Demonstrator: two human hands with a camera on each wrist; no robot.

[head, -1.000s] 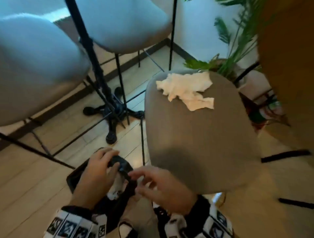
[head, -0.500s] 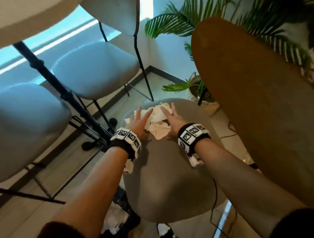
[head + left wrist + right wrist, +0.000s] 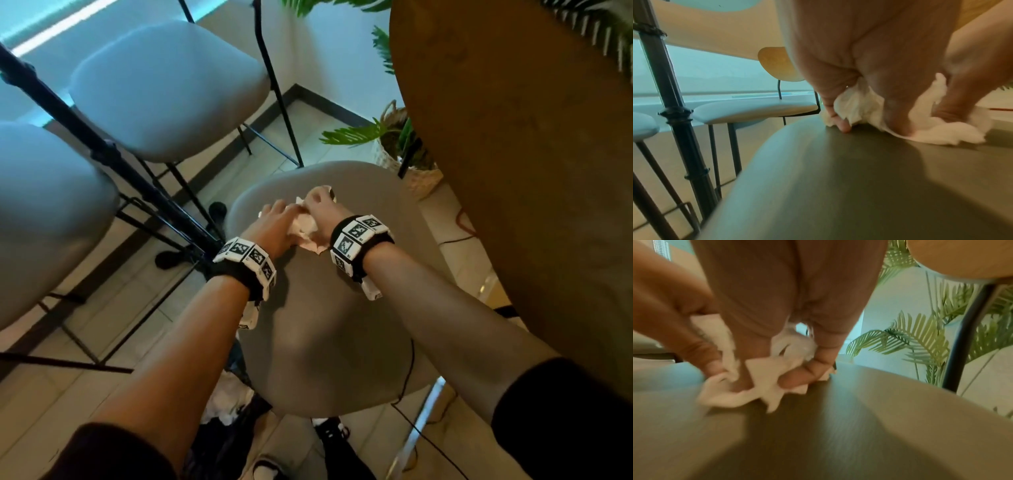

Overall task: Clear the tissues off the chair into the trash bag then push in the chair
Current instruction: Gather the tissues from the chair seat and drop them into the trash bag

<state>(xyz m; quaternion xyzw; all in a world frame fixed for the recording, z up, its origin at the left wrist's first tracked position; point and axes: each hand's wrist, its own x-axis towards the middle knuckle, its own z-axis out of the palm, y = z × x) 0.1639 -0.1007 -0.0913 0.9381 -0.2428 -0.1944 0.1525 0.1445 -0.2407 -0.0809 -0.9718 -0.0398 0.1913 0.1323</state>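
Observation:
White crumpled tissues (image 3: 305,229) lie bunched at the far part of the grey chair seat (image 3: 329,335). My left hand (image 3: 274,222) grips the tissues (image 3: 855,105) from the left, fingers curled into them. My right hand (image 3: 320,207) grips the same tissues (image 3: 764,369) from the right, thumb and fingers closed round the bunch. Both hands rest on the seat (image 3: 838,178), close together. On the floor under the seat's near edge sits the black trash bag (image 3: 226,431), with white tissues (image 3: 227,399) inside.
The chair's brown wooden backrest (image 3: 520,171) rises on the right. Two pale chairs (image 3: 164,89) and a black table post (image 3: 113,157) stand on the left. A potted palm (image 3: 394,137) is behind the seat. A cable (image 3: 407,394) hangs by the seat's near right.
Both hands left the trash bag on the floor, reached up to the chair seat, and have closed together round the tissues, bunching them.

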